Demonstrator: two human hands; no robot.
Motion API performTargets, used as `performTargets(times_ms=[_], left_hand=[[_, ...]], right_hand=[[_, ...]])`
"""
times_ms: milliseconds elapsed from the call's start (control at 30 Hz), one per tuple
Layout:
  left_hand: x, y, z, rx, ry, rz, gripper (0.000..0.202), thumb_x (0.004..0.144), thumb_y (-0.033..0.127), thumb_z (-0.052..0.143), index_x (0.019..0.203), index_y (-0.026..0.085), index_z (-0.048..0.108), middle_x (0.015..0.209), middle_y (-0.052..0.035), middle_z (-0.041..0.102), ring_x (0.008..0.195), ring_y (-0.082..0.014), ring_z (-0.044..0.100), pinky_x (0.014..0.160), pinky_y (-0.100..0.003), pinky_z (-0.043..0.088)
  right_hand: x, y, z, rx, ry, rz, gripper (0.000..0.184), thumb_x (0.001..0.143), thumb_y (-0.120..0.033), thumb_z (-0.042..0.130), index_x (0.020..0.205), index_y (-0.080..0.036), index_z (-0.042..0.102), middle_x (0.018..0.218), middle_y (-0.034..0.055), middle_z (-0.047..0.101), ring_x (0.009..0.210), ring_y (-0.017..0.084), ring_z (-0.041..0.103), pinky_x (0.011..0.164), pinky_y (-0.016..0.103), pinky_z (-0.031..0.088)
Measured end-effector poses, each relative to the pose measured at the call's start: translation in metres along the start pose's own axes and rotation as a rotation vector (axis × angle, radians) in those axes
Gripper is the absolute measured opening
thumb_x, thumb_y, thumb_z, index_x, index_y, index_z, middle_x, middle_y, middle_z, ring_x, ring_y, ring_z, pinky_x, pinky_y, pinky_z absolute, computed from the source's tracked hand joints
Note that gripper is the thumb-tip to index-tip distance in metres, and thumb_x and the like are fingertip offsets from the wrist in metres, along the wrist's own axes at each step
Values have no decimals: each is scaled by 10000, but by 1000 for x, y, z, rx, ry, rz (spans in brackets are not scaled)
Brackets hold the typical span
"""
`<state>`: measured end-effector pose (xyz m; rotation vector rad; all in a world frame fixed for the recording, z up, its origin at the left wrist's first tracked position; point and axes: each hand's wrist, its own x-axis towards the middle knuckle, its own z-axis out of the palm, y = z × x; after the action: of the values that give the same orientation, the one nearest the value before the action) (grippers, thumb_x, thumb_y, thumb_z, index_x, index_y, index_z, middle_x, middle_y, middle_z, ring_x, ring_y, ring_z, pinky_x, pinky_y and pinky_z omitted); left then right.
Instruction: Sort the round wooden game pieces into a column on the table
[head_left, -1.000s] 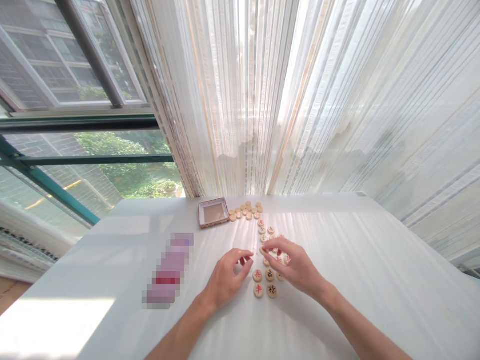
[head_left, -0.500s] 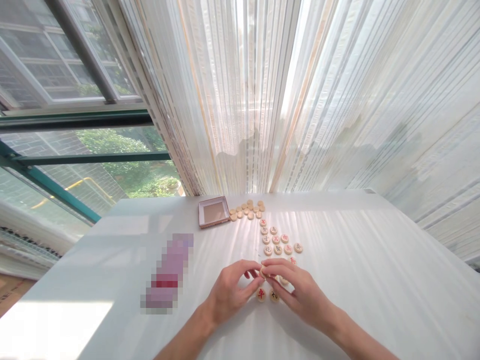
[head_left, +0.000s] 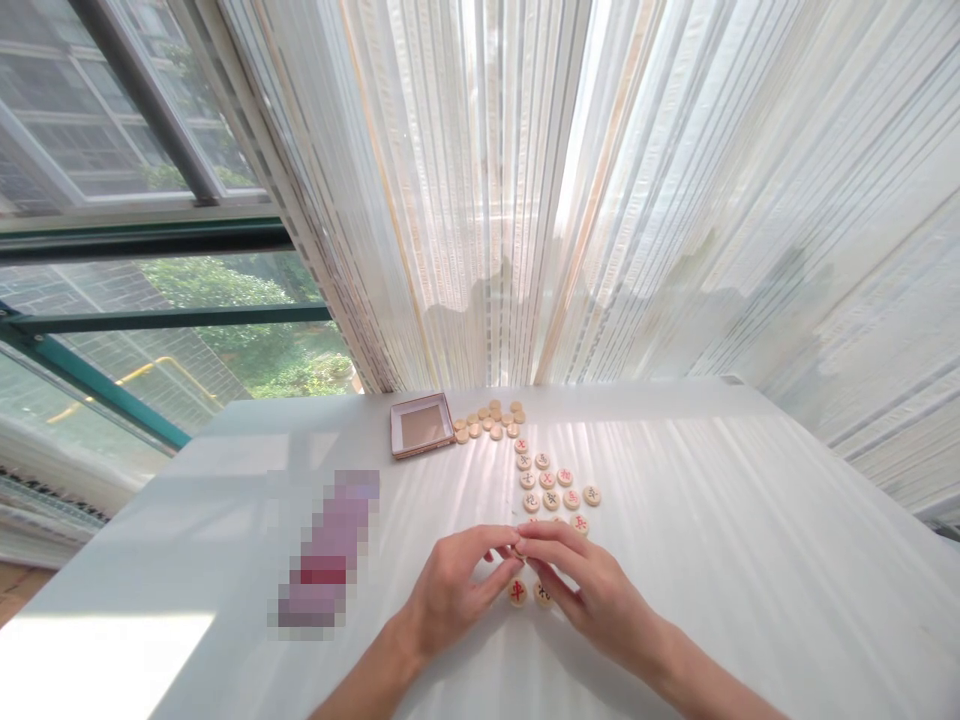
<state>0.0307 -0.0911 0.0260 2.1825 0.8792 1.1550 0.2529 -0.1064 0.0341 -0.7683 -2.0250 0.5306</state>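
Note:
My left hand [head_left: 457, 582] and my right hand [head_left: 604, 592] meet at the fingertips over the near part of the table. Pinched between them is a small round wooden xiangqi piece [head_left: 520, 551], mostly covered by the fingers. Just below it lie a red-marked xiangqi piece [head_left: 517, 592] and a black-marked xiangqi piece [head_left: 543, 593], the latter partly behind my right fingers. Beyond the hands, red and black xiangqi pieces [head_left: 551, 500] lie face up in short rows. Another red-marked piece [head_left: 580, 524] shows above my right hand, which hides some others.
Farther back, several pale xiangqi pieces [head_left: 487, 424] show no readable marks and lie beside a shallow open box [head_left: 396, 437]. A pixelated purple item [head_left: 330, 545] is at the left on the white table [head_left: 750, 540]. Sheer curtains [head_left: 480, 200] hang behind the table's far edge.
The view has shifted slightly, moving the table's contents a little left. Both hands keep their pinch on the piece, which is now more covered; the red-marked piece above my right hand shows more fully.

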Motion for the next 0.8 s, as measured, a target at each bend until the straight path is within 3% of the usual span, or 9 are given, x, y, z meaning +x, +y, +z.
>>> performTargets(times_ms=[300,600,800], left_hand=[[-1,1,-1,74,0,31,194,1029,216,617,1209,238,686,1111,-65,813,886,-198,790,820,-317,653],[1,1,-1,84,20,58,174,1002,182,652,1161,248,678,1064,-31,819,820,-178,790,793,-298,638],[1,3,-2,89,1,63,213,1004,171,640,1202,248,650,1028,-34,810,772,-164,764,769,-293,628]], right_hand=[[-1,3,2,-44,53,-4,328,1032,-109,537,1289,-283,640,1206,100,761,1102,236,755,928,362,652],[0,1,0,-43,46,6,296,1031,-141,564,1277,-283,648,1177,92,770,1056,230,762,881,334,653],[4,-4,-1,-18,71,56,263,1054,-190,550,1261,-301,670,1008,55,797,874,217,775,760,317,652]])
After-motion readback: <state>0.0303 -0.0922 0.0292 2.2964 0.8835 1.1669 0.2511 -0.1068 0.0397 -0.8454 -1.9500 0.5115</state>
